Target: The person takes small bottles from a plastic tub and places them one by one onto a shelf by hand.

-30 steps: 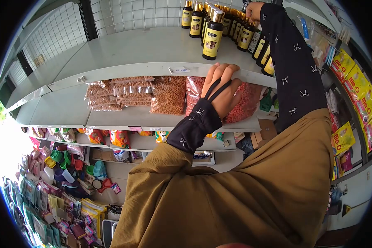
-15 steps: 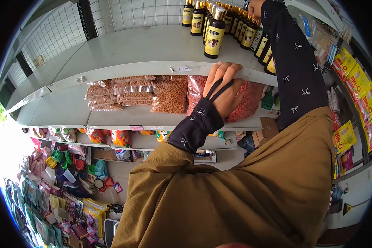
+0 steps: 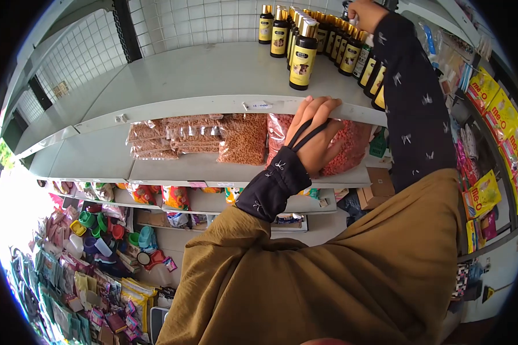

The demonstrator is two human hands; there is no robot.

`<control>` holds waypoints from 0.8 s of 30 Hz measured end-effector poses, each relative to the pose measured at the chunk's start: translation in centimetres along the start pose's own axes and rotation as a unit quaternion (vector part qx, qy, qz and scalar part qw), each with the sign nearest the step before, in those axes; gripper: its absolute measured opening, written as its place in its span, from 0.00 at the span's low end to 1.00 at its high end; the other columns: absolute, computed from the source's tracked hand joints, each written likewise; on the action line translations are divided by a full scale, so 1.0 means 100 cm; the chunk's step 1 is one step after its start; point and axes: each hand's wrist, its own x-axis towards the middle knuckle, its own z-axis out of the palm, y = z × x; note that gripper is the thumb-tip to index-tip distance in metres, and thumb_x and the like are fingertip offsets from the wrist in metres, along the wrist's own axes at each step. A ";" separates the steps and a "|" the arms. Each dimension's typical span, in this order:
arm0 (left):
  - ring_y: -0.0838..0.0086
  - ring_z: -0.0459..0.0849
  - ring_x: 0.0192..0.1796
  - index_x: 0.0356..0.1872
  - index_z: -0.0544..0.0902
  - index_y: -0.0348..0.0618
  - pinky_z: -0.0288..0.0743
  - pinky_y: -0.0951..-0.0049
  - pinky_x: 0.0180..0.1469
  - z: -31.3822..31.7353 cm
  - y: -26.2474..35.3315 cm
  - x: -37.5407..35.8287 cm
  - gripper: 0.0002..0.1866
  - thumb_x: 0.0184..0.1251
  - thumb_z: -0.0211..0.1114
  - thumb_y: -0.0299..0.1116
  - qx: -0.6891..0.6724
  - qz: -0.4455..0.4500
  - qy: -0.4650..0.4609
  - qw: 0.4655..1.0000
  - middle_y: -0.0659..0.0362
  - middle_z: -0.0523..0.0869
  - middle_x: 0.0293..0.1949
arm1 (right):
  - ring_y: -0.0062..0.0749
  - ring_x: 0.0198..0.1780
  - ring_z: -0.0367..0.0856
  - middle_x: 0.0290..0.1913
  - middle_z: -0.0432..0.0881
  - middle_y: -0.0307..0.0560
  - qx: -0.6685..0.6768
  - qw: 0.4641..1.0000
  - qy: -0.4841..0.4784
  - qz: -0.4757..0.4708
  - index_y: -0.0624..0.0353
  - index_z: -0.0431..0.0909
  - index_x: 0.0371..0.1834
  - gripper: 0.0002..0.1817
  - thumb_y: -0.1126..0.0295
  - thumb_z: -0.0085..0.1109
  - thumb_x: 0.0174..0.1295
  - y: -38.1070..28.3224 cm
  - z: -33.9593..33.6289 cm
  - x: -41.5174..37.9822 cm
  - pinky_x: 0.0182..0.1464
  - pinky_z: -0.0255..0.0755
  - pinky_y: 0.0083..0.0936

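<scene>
My left hand (image 3: 316, 133) rests on the front edge of the top shelf (image 3: 178, 75), its fingers bent over the lip and a black strap looped across its back. Just above it stands a dark bottle (image 3: 302, 60) with a yellow label and gold cap, at the front of several similar bottles. At the upper right, my right hand (image 3: 367, 12) reaches over the back of the bottle rows. Its fingers are closed near a dark bottle top at the frame's edge; what they grip is too small to make out. Bags of pink pellets (image 3: 348, 146) lie below my left hand.
Bags of brown pellets (image 3: 243, 140) sit on the second shelf. Lower shelves hold colourful packs (image 3: 175, 197). Bowls and packaged goods (image 3: 92, 241) fill the lower left. Yellow packets (image 3: 482, 195) hang at the right, and a cardboard box (image 3: 379, 187) stands behind the shelf's right end.
The view has shifted slightly, so the shelves appear lower and further right. My left hand stays on the shelf edge, and my right hand remains by the back bottles.
</scene>
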 end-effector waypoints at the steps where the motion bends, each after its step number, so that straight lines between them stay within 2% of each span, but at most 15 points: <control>1: 0.57 0.67 0.64 0.37 0.82 0.42 0.57 0.51 0.69 -0.003 -0.001 -0.001 0.14 0.47 0.69 0.33 -0.012 0.002 -0.009 1.000 0.53 0.72 0.58 | 0.39 0.35 0.83 0.34 0.84 0.54 -0.123 0.977 -0.016 0.175 0.64 0.80 0.42 0.15 0.75 0.65 0.49 -0.021 0.002 0.007 0.38 0.76 0.34; 2: 0.57 0.67 0.64 0.37 0.82 0.42 0.57 0.51 0.69 -0.007 -0.002 -0.003 0.14 0.47 0.69 0.33 -0.004 0.002 -0.008 1.000 0.53 0.72 0.58 | 0.36 0.35 0.82 0.36 0.83 0.53 -0.239 0.909 -0.029 0.341 0.64 0.78 0.45 0.17 0.76 0.65 0.50 -0.069 0.003 0.021 0.39 0.75 0.31; 4: 0.54 0.69 0.63 0.41 0.82 0.44 0.60 0.51 0.66 -0.014 -0.001 -0.013 0.15 0.50 0.69 0.32 -0.070 -0.006 -0.019 0.997 0.52 0.72 0.59 | 0.18 0.39 0.76 0.37 0.80 0.40 -0.117 0.975 0.041 0.184 0.60 0.76 0.49 0.10 0.73 0.55 0.65 -0.089 0.006 -0.003 0.41 0.70 0.19; 6: 0.53 0.70 0.63 0.43 0.83 0.45 0.62 0.50 0.65 -0.025 0.000 -0.025 0.15 0.52 0.69 0.32 -0.091 -0.010 -0.032 0.995 0.51 0.73 0.60 | 0.17 0.33 0.75 0.33 0.79 0.41 -0.019 0.955 0.176 0.239 0.58 0.77 0.45 0.08 0.74 0.56 0.63 -0.181 0.033 -0.003 0.37 0.69 0.19; 8: 0.53 0.74 0.59 0.45 0.82 0.43 0.66 0.56 0.62 -0.039 0.006 -0.043 0.16 0.54 0.68 0.30 -0.150 -0.057 -0.041 0.986 0.49 0.75 0.57 | 0.17 0.29 0.75 0.33 0.81 0.39 0.067 0.926 0.258 0.268 0.61 0.78 0.40 0.08 0.75 0.63 0.58 -0.245 0.059 -0.013 0.31 0.67 0.15; 10: 0.53 0.76 0.57 0.47 0.81 0.42 0.68 0.58 0.60 -0.053 0.013 -0.063 0.16 0.55 0.68 0.29 -0.168 -0.086 -0.045 0.981 0.49 0.77 0.55 | 0.17 0.27 0.74 0.35 0.81 0.39 0.146 0.930 0.272 0.201 0.60 0.79 0.39 0.08 0.73 0.64 0.57 -0.269 0.097 -0.040 0.30 0.67 0.15; 12: 0.56 0.80 0.52 0.47 0.80 0.37 0.71 0.65 0.56 -0.069 0.019 -0.090 0.15 0.57 0.66 0.27 -0.216 -0.223 -0.090 0.946 0.47 0.81 0.48 | 0.17 0.29 0.73 0.35 0.80 0.40 0.323 0.906 0.213 0.173 0.63 0.79 0.40 0.08 0.73 0.60 0.59 -0.285 0.133 -0.056 0.34 0.67 0.14; 16: 0.70 0.81 0.49 0.46 0.79 0.32 0.72 0.72 0.53 -0.076 0.032 -0.178 0.10 0.67 0.59 0.26 -0.216 -0.414 -0.006 0.885 0.53 0.83 0.43 | 0.19 0.28 0.76 0.35 0.81 0.41 0.434 0.865 0.146 0.206 0.60 0.79 0.38 0.06 0.71 0.61 0.61 -0.289 0.224 -0.072 0.31 0.70 0.16; 17: 0.70 0.81 0.49 0.46 0.79 0.32 0.72 0.72 0.53 -0.076 0.044 -0.200 0.10 0.67 0.59 0.26 -0.200 -0.423 0.001 0.884 0.53 0.83 0.43 | 0.19 0.28 0.76 0.35 0.81 0.41 0.447 0.862 0.139 0.194 0.60 0.79 0.38 0.06 0.71 0.61 0.61 -0.293 0.239 -0.074 0.31 0.70 0.16; 19: 0.78 0.80 0.43 0.46 0.79 0.32 0.72 0.77 0.48 -0.076 0.071 -0.234 0.10 0.70 0.57 0.27 -0.206 -0.554 0.146 0.793 0.58 0.82 0.40 | 0.21 0.27 0.78 0.33 0.80 0.42 0.502 0.849 0.050 0.161 0.59 0.79 0.38 0.06 0.70 0.61 0.61 -0.301 0.261 -0.076 0.30 0.70 0.18; 24: 0.81 0.78 0.38 0.47 0.79 0.33 0.71 0.81 0.43 -0.087 0.155 -0.288 0.11 0.71 0.58 0.29 -0.085 -0.632 0.271 0.721 0.61 0.82 0.37 | 0.23 0.26 0.78 0.31 0.79 0.43 0.565 0.820 -0.082 0.040 0.60 0.78 0.37 0.06 0.69 0.60 0.62 -0.329 0.292 -0.071 0.31 0.71 0.20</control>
